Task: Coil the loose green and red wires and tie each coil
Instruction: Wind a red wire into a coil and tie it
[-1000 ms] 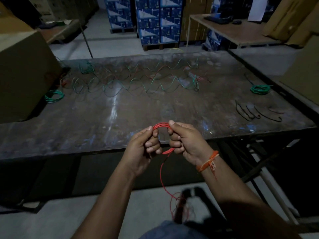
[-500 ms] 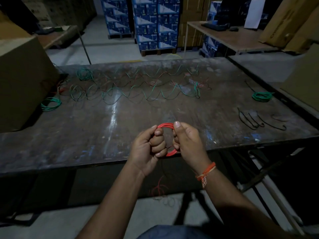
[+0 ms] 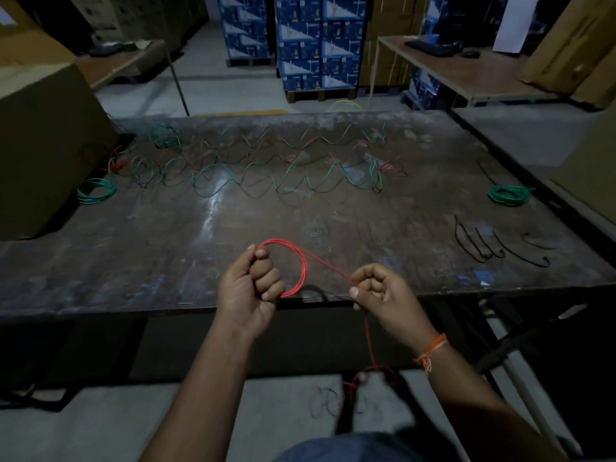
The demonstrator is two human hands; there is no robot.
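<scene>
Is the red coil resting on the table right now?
No, the left hand holds the red coil up over the table edge.

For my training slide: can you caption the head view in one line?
Left hand grips a red wire coil while right hand pulls its loose tail taut over the workbench edge.

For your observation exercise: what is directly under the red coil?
Under the red coil lie the worn table near its front edge and the coil's shadow. The left hand covers the coil's left side.
</scene>
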